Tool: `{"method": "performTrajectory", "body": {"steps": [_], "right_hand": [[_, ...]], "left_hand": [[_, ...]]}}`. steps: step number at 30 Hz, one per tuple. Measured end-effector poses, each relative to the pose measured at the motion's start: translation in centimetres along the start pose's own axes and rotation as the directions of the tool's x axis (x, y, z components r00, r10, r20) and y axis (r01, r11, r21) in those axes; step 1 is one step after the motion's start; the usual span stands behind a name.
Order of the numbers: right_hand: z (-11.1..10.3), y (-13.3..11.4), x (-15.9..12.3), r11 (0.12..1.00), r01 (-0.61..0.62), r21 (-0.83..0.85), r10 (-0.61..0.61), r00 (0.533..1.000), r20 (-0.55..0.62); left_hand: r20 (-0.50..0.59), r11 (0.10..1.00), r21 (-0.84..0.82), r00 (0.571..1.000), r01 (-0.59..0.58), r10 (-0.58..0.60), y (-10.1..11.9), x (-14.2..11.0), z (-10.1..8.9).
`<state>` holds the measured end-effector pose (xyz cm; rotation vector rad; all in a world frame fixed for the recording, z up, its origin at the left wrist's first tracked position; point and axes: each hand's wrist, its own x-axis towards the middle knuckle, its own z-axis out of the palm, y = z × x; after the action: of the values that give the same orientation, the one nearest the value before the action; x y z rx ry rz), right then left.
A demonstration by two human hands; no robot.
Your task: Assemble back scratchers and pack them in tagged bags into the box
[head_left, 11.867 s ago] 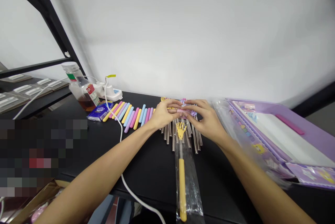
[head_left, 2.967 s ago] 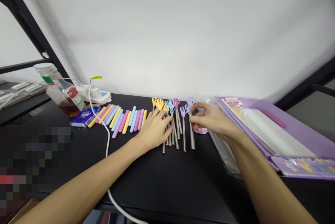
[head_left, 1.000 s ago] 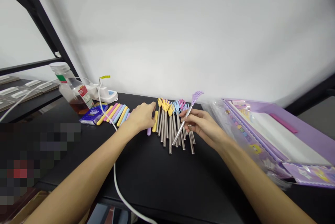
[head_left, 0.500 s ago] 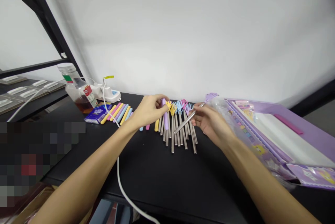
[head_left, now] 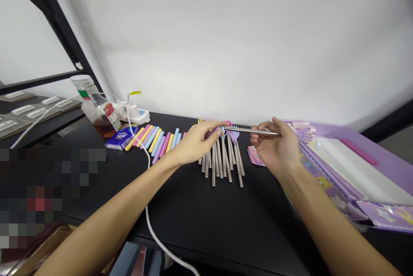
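My right hand (head_left: 274, 144) is closed on a back scratcher, its metal rod (head_left: 245, 130) nearly level and its purple claw head (head_left: 305, 135) out to the right over the purple box. My left hand (head_left: 201, 140) pinches a purple handle grip (head_left: 213, 131), mostly hidden by the fingers. The rod's left end meets or nearly meets that grip; how far it is inside cannot be seen. Below lie several back scratchers (head_left: 221, 159) with bare metal rods and coloured claw heads. Left of them is a row of coloured handle grips (head_left: 166, 143), partly behind my left hand.
The open purple box (head_left: 342, 185) stands at the right, with pink cards (head_left: 256, 155) beside it. At the left are a bottle (head_left: 100, 110), a blue packet (head_left: 121, 138) and a white power strip (head_left: 138, 115). A white cable (head_left: 147, 220) crosses the black table (head_left: 206, 220).
The rod has swung from slanted to nearly level, and my right hand has moved right with it. My left hand has moved right, bringing the purple grip to the rod's end.
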<state>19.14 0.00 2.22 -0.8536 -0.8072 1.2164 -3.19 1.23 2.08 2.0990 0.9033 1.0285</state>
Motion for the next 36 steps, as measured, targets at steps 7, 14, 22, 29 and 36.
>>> {"method": "performTrajectory", "body": {"steps": [7, 14, 22, 29, 36], "right_hand": [[-0.1, 0.2, 0.1, 0.997, 0.051, -0.061, -0.048, 0.998, 0.047], [0.0, 0.2, -0.1, 0.991, 0.047, -0.129, -0.037, 0.996, 0.079], [-0.4, -0.4, -0.2, 0.976, 0.010, -0.217, 0.027, 0.985, 0.171], [-0.2, 0.9, -0.5, 0.954, -0.071, -0.291, 0.129, 0.975, 0.182], [1.9, 2.1, -1.5, 0.929, -0.036, -0.368, 0.125, 0.967, 0.223]], "left_hand": [[0.078, 1.000, 0.006, 0.997, 0.011, -0.012, 0.1, -0.3, -0.2], [0.068, 0.993, 0.100, 0.996, -0.058, 0.051, -0.6, -0.2, -0.4], [0.177, 0.963, 0.223, 0.978, -0.154, 0.115, -0.4, -0.5, -0.2], [0.182, 0.948, 0.269, 0.976, -0.168, 0.122, -0.1, -0.6, -0.1], [0.137, 0.969, 0.209, 0.985, -0.134, 0.106, 0.6, -0.6, 0.9]]}}
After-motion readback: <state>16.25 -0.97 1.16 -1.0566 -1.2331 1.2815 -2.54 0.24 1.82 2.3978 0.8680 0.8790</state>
